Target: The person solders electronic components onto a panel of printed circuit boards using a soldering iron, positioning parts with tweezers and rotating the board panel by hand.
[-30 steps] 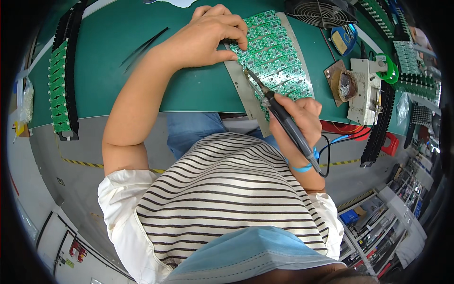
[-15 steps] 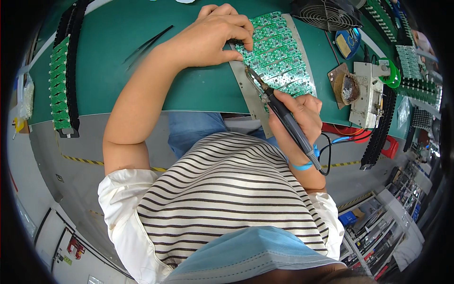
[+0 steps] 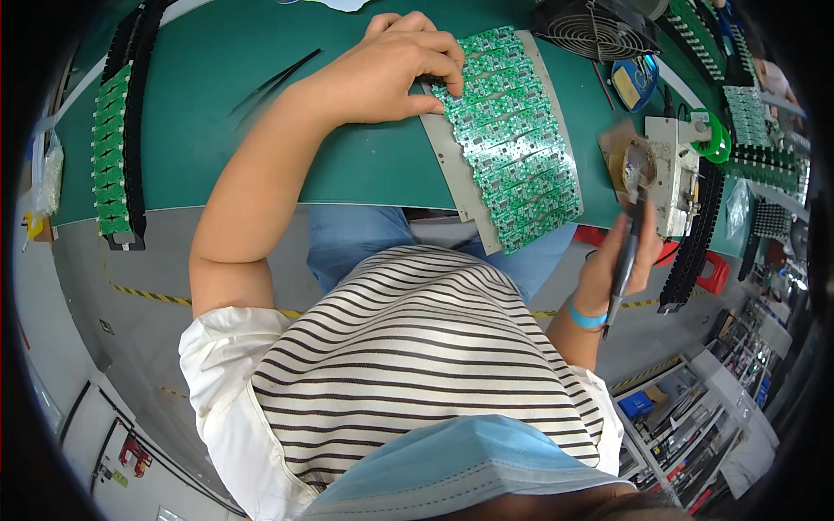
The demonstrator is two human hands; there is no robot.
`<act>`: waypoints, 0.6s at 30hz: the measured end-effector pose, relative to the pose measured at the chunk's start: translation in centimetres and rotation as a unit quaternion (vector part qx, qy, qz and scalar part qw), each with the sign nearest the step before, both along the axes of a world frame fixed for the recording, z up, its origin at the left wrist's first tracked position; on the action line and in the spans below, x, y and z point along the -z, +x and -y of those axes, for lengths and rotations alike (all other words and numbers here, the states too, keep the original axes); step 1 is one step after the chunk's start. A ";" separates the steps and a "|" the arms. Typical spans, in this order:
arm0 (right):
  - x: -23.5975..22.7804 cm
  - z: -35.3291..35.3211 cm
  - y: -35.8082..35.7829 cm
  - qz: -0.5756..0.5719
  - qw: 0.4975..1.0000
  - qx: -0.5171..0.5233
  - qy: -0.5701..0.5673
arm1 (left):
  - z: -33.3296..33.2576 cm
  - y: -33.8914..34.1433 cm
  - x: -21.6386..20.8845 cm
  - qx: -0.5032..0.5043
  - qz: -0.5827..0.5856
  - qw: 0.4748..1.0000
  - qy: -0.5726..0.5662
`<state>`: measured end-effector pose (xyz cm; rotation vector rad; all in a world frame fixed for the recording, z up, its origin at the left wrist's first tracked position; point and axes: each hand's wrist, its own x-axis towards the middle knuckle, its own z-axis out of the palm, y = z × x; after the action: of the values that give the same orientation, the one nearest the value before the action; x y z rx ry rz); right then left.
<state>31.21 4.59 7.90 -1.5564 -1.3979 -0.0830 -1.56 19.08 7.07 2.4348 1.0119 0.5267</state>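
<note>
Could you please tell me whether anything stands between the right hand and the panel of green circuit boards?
Nothing visible does: green tabletop lies between the right hand, holding the soldering iron at the small bowl, and the circuit boards. The left hand is at their left edge.

Even, bright light fills the scene, its source out of view. White glare lies on the green circuit boards [image 3: 521, 149], just below and right of the left hand's fingers [image 3: 453, 71]; the gap beneath those fingers is too dark to read. Motion blur softens the right hand's fingers [image 3: 650, 247] and the soldering iron [image 3: 625, 269] between them, most of all at its tip. Left of the left fingers, the tweezers [image 3: 277, 80] smear at their lower end. Well out from both hands, straight edges bend, detail softens and the corners fall to black.
</note>
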 end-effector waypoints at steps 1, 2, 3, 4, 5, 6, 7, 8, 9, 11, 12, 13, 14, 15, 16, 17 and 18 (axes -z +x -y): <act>0.3 0.1 1.2 -0.001 1.000 -0.003 0.001 | 0.0 -0.1 0.0 -0.003 -0.001 1.000 0.001; 0.6 0.2 2.5 0.046 0.999 0.005 -0.028 | 0.0 -0.3 0.0 -0.007 0.003 1.000 0.005; 0.8 0.4 3.8 0.092 0.994 0.016 -0.058 | 0.0 -0.4 -0.1 -0.009 0.007 1.000 0.009; 0.9 0.6 4.6 0.139 0.986 0.027 -0.084 | 0.0 -0.5 -0.3 -0.010 0.012 1.000 0.016; 0.9 0.6 5.0 0.185 0.976 0.039 -0.110 | 0.1 -0.6 -0.4 -0.012 0.017 1.000 0.023; 0.8 0.3 4.5 0.183 0.976 0.037 -0.108 | -0.1 -0.8 -0.4 -0.014 0.015 1.000 0.024; 0.4 0.0 3.6 0.130 0.987 0.002 -0.097 | -0.4 -1.0 -0.4 -0.022 0.016 0.999 0.030; -0.3 -0.1 2.4 0.078 0.993 -0.030 -0.088 | -0.8 -1.2 -0.2 -0.026 0.021 0.999 0.033; -0.9 -0.2 1.0 0.025 0.995 -0.062 -0.078 | -1.0 -1.4 0.0 -0.031 0.024 0.999 0.038; -1.4 -0.7 -1.2 -0.031 0.993 -0.095 -0.065 | -1.3 -1.7 0.4 -0.037 0.024 0.998 0.043; -1.4 -1.3 -2.3 -0.034 0.984 -0.150 -0.089 | -1.2 -1.8 0.8 -0.035 0.021 0.998 0.044; -1.5 -1.9 -3.5 -0.033 0.972 -0.203 -0.113 | -1.3 -1.9 1.4 -0.032 0.021 0.998 0.045; -1.6 -2.6 -4.4 -0.032 0.957 -0.255 -0.137 | -1.4 -1.9 1.7 -0.028 0.020 0.998 0.045; -1.6 -3.1 -5.1 -0.031 0.938 -0.307 -0.160 | -1.6 -2.0 1.9 -0.025 0.020 0.998 0.046; -1.3 -3.5 -5.6 -0.031 0.938 -0.308 -0.159 | -1.6 -2.0 1.9 -0.026 0.020 0.998 0.047; -1.1 -3.9 -6.1 -0.030 0.935 -0.317 -0.159 | -1.5 -2.0 1.8 -0.028 0.018 0.998 0.047; -0.9 -4.3 -6.5 -0.028 0.931 -0.326 -0.160 | -1.4 -1.9 1.7 -0.031 0.017 0.998 0.047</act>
<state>24.71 8.89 8.76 -1.2506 -1.8789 0.6141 -3.48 20.45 5.35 2.4739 1.0738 0.6476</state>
